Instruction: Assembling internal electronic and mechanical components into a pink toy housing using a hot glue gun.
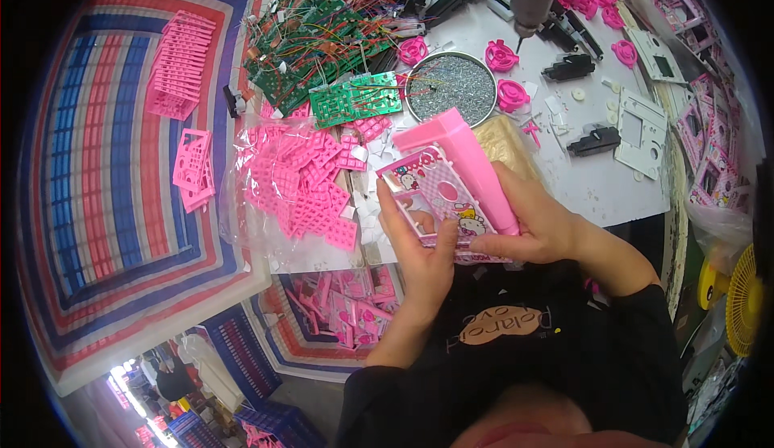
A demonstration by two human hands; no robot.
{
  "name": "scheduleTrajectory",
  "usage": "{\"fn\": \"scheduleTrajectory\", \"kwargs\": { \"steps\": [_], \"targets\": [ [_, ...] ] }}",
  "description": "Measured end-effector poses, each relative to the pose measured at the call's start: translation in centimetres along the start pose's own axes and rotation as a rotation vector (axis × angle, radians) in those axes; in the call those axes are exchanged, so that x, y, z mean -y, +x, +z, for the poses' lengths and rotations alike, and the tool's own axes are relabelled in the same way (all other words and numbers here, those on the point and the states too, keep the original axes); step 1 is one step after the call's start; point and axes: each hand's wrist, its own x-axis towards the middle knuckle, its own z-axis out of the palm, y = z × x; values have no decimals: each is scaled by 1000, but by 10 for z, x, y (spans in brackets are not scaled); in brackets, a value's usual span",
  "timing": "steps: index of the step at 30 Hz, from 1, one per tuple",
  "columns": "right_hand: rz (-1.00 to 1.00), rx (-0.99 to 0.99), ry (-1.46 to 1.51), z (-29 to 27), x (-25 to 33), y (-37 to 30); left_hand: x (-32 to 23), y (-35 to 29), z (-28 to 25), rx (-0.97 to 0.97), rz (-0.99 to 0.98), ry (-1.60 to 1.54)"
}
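Both my hands are closed on toy parts above the near edge of the table. My left hand (421, 264) grips a pink printed front panel (446, 194) with a cartoon pattern and a rectangular window; its fingers show through that window. My right hand (536, 218) clasps a plain pink plastic case (476, 162), which lies against the panel's far side. From here I cannot tell whether the two parts are joined. Just beyond them stands a round metal dish (450, 89) of small screws. A brown block-shaped pack (506, 143) lies beside the case.
A screwdriver (532, 4) hangs tip down over the table. Green circuit boards (355, 99) with wires lie at the back left, before bagged pink keypads (298, 178). Black parts (592, 140) and white frames (642, 137) lie right. A striped-lined bin (334, 307) sits below; a yellow fan (740, 299) stands right.
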Motion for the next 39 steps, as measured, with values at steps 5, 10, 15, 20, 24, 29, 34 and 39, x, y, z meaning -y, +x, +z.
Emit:
{"fn": "scheduleTrajectory", "kwargs": {
  "steps": [5, 10, 15, 20, 24, 29, 34, 39],
  "targets": [
    [268, 87, 399, -10, 5, -1, -18, 6, -3, 65, -8, 50],
    [258, 88, 358, -15, 1, 3, -16, 35, -13, -133, -158, -286],
    [362, 39, 372, -5, -15, -14, -2, 50, -9, -285, -83, -395],
    [409, -13, 606, -15, -19, -17, -11, 56, -17, -228, -125, -472],
    [319, -107, 612, -7, -19, -15, -1, 37, -20, -122, -28, -2],
    [296, -184, 612, 10, -17, -22, 4, 29, -13, -139, 35, -53],
    [319, -145, 554, 0, -21, -29, 7, 35, -28, -2, 70, 4],
    [413, -54, 561, -20, -22, -25, -38, 86, -21, -21, -121, -478]
  ]
}}
